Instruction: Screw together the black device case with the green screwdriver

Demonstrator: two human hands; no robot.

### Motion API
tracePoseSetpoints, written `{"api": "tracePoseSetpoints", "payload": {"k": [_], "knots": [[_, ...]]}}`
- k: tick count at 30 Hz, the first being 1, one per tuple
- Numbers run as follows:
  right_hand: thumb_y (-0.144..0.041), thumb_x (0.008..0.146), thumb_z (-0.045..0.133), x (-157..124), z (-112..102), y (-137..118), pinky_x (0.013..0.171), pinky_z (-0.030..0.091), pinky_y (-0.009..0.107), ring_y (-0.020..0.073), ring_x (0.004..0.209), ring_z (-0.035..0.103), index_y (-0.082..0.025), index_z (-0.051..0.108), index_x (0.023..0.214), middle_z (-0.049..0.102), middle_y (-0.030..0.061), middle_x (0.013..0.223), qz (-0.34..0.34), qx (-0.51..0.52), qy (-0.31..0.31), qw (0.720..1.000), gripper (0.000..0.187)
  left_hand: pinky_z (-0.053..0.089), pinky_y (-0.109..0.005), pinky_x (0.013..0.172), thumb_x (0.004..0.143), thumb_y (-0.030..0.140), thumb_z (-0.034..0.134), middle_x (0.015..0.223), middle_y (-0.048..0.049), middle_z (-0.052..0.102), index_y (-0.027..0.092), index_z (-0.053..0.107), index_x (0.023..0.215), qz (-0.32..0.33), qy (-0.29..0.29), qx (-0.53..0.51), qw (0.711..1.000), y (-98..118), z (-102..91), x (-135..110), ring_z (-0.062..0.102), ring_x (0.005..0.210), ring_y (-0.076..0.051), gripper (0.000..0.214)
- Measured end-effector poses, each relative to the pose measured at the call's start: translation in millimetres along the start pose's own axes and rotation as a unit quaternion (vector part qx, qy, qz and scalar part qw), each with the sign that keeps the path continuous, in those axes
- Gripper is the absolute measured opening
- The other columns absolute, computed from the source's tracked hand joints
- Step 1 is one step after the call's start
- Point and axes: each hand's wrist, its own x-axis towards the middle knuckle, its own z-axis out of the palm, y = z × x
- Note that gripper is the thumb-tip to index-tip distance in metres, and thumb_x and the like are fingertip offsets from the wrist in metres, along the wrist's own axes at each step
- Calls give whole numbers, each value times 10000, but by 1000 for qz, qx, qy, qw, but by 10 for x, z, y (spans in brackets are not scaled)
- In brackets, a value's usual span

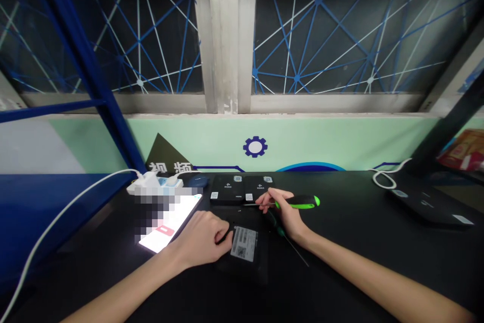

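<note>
A flat black device (247, 252) with a white barcode label lies on the black table (340, 242) in front of me. My left hand (204, 240) rests on its left edge, fingers curled and pinched against it. My right hand (285, 212) is closed round a screwdriver (298, 202) with a green and black handle; its thin shaft points left, above the device's far edge. A second thin screwdriver (282, 235) lies on the table under my right wrist.
Two more black boxes (242, 188) sit side by side behind the device. A lit phone (170, 222) lies at the left, with a white power strip (155, 183) and cable behind it. Another black device (427, 202) and a white cord (383, 178) are at the right.
</note>
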Motion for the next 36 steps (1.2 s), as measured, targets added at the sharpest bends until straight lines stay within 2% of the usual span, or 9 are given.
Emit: {"api": "tracePoseSetpoints", "payload": {"k": [2, 4, 6, 9, 14, 19, 27, 32, 36], "knots": [[-515, 911, 586, 0, 2, -1, 627, 510, 293, 169, 637, 611, -173, 652, 589, 723, 79, 752, 0, -1, -1, 1000, 474, 273, -271, 513, 902, 324, 479, 521, 42, 494, 225, 622, 837, -11, 6, 6, 1000, 14, -9, 1, 502, 478, -148, 185], [-506, 916, 585, 1, 3, 2, 631, 511, 292, 167, 635, 614, -172, 642, 579, 719, 76, 747, -3, 4, -2, 1000, 478, 319, -270, 539, 933, 361, 458, 583, 43, 546, 245, 592, 1178, -26, 3, 15, 1000, 12, 3, -1, 553, 531, -179, 302], [-490, 918, 588, 1, 6, 1, 618, 506, 292, 166, 630, 613, -172, 626, 560, 713, 74, 735, -8, 14, 2, 1000, 480, 375, -281, 601, 979, 405, 406, 668, 15, 605, 273, 539, 1317, -34, -9, 31, 999, 0, 30, -6, 616, 633, -211, 386], [-462, 899, 622, -5, 7, -6, 584, 495, 284, 164, 617, 608, -172, 612, 542, 704, 70, 722, -10, 23, 5, 1000, 460, 405, -306, 649, 1011, 428, 352, 741, -24, 654, 283, 551, 1314, -48, -17, 57, 997, -21, 71, -9, 658, 717, -249, 390], [-416, 865, 667, -21, -21, 6, 541, 479, 269, 146, 561, 591, -173, 588, 551, 679, 47, 688, -4, 34, 18, 999, 405, 401, -304, 605, 1035, 389, 290, 705, -35, 660, 227, 548, 1266, -84, -18, 63, 994, -33, 87, 19, 657, 655, -254, 382], [-371, 869, 642, -15, -49, 21, 454, 413, 255, 120, 443, 517, -186, 516, 491, 607, 16, 559, -42, 39, 72, 996, 439, 420, -319, 616, 1026, 407, 314, 718, -48, 673, 196, 529, 1278, -125, -8, 61, 990, -44, 88, 39, 664, 660, -265, 393], [-385, 864, 625, -20, -31, -42, 401, 362, 245, 107, 381, 468, -203, 455, 474, 569, 3, 496, -64, 7, 93, 994, 463, 407, -298, 588, 1025, 406, 324, 671, -22, 650, 201, 530, 1238, -121, -9, 33, 992, -72, 92, 34, 656, 630, -248, 360], [-423, 867, 627, -30, -2, -88, 394, 349, 246, 108, 371, 469, -201, 458, 466, 562, 8, 483, -72, -23, 81, 994, 489, 391, -285, 570, 1028, 412, 321, 670, -16, 649, 206, 524, 1235, -118, -11, 21, 993, -72, 93, 34, 658, 626, -245, 356], [-460, 890, 595, 36, 48, -200, 401, 351, 239, 108, 377, 464, -191, 520, 484, 532, 1, 458, -62, -102, 27, 992, 493, 395, -296, 569, 1028, 398, 321, 680, -22, 661, 200, 528, 1229, -116, -9, 18, 993, -51, 69, 47, 666, 635, -253, 350]]}}
